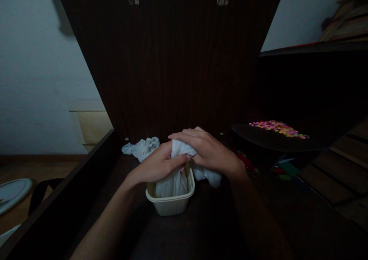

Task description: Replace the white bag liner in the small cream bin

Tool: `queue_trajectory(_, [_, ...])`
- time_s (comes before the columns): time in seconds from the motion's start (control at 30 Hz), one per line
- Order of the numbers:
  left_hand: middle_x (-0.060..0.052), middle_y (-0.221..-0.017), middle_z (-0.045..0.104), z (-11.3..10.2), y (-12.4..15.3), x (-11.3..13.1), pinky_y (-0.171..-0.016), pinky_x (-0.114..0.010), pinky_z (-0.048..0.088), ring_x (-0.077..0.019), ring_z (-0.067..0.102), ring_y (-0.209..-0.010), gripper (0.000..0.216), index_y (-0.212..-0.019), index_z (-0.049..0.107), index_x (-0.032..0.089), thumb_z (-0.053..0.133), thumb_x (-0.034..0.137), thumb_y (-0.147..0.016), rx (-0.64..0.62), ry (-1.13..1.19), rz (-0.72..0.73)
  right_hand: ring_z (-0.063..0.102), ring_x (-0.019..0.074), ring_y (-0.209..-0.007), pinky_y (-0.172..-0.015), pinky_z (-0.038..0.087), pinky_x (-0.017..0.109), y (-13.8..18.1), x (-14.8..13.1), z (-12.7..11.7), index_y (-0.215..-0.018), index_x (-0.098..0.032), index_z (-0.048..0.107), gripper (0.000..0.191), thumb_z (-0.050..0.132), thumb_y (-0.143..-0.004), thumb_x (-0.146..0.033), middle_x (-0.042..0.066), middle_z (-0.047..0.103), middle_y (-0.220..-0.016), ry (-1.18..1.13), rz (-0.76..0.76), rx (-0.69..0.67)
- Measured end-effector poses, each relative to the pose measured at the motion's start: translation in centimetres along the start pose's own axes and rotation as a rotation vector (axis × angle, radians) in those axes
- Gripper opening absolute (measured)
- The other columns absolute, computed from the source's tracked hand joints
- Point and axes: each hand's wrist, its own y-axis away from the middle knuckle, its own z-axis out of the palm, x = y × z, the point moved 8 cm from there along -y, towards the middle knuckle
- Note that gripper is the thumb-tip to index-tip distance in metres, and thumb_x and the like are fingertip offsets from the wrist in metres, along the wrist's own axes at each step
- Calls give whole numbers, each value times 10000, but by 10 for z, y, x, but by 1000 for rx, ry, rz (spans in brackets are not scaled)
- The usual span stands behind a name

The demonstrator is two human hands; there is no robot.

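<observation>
A small cream plastic basket (pixel 171 203) stands on a dark wooden surface. A white plastic bag (pixel 172 181) hangs into it and spills over its right side. My left hand (pixel 156 165) is closed on the bag's upper part from the left. My right hand (pixel 205 148) is curled over the top of the same bag from the right, fingers pressed onto it. Both hands meet just above the basket's rim.
Another crumpled white bag (pixel 141 148) lies behind the basket on the left. A dark tray with small colourful pieces (pixel 277 128) sits at the right, coloured items below it. A tall dark wooden panel (pixel 172 60) rises behind. A white round object (pixel 11 193) lies far left.
</observation>
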Motion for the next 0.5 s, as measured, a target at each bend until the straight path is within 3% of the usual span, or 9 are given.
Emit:
queue_trajectory(0.17, [42, -642, 575, 5, 3, -1, -597, -240, 451, -122, 524, -596, 234, -808, 543, 180, 653, 364, -901, -60, 136, -30, 629, 250, -1087, -910, 383, 372, 4, 6, -11, -1255, -203, 608, 459, 566, -818, -69, 72, 699, -1224, 32, 58, 47])
queue_trajectory(0.37, [51, -686, 564, -3, 2, -2, -562, -226, 448, -114, 510, -595, 317, -965, 552, 178, 747, 394, -839, -27, 166, -38, 648, 237, -877, -797, 332, 363, 4, 17, -16, -920, -172, 644, 229, 519, -794, -27, 68, 726, -932, 232, 166, 59])
queue_trajectory(0.5, [25, -798, 586, -12, -2, -5, -588, -221, 456, -123, 531, -663, 372, -1081, 579, 161, 738, 396, -840, 14, 44, -28, 617, 228, -757, -763, 335, 361, 11, 31, -32, -909, -178, 630, 195, 538, -794, -49, 73, 720, -841, 390, 335, 201])
